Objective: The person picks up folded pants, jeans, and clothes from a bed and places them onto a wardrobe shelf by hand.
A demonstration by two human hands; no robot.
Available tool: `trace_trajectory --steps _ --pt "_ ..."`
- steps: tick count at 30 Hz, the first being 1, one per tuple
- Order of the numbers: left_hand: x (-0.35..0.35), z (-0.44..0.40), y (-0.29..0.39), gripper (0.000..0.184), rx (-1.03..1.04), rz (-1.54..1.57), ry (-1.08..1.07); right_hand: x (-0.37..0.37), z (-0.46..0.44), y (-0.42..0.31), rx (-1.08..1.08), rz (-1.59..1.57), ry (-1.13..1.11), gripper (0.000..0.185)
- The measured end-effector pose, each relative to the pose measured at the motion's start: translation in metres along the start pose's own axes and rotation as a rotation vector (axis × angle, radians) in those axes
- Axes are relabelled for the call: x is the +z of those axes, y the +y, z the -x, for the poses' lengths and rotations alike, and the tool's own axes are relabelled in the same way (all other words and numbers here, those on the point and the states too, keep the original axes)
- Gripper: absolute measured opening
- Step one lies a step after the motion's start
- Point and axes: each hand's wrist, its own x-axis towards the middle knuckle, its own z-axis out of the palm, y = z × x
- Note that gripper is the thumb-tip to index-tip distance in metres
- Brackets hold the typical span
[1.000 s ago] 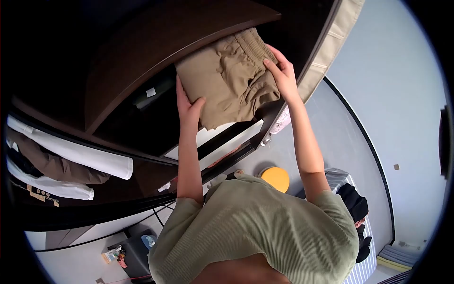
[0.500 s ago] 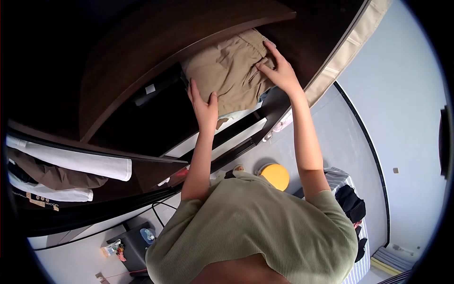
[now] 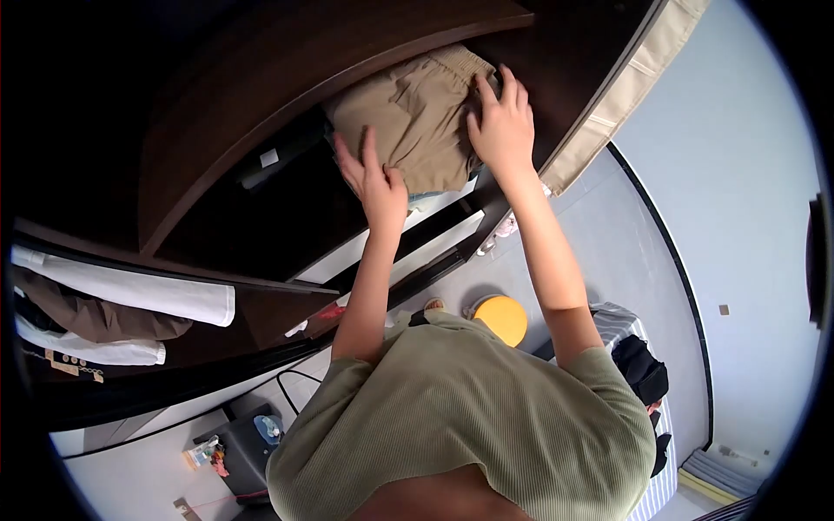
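under the brown shelf [image 3: 269,91], left hand [image 3: 380,193] and right hand [image 3: 506,135] touch the tan garment [image 3: 413,117], fingers spread apart.

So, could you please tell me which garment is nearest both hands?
The tan garment with the gathered waistband, left hand and right hand at its edges; the brown garment and upper white garment are farther away.

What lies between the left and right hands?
In the head view, the folded tan garment lies between the left hand and right hand.
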Motion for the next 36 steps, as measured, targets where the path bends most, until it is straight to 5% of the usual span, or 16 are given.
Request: trace_trajectory --steps 3,7,11,25,36 --pt "-0.007 -0.003 0.004 0.056 0.191 -0.157 -0.244 0.013 -0.023 -0.003 -0.158 -0.117 0.139 0.043" --pt "-0.003 0.004 0.005 0.052 0.217 -0.187 -0.28 0.063 -0.02 0.011 -0.208 -0.096 0.105 0.043" --pt "-0.001 0.013 -0.007 0.054 0.187 -0.181 -0.337 0.073 0.009 0.009 0.032 -0.354 -0.023 0.05" --pt "-0.029 0.061 0.007 0.042 0.057 0.249 -0.238 0.035 0.063 0.012 0.095 -0.494 -0.086 0.051" --pt "-0.067 0.12 0.042 0.038 -0.121 0.403 -0.206 -0.049 0.154 0.004 0.323 -1.037 -0.187 0.042"
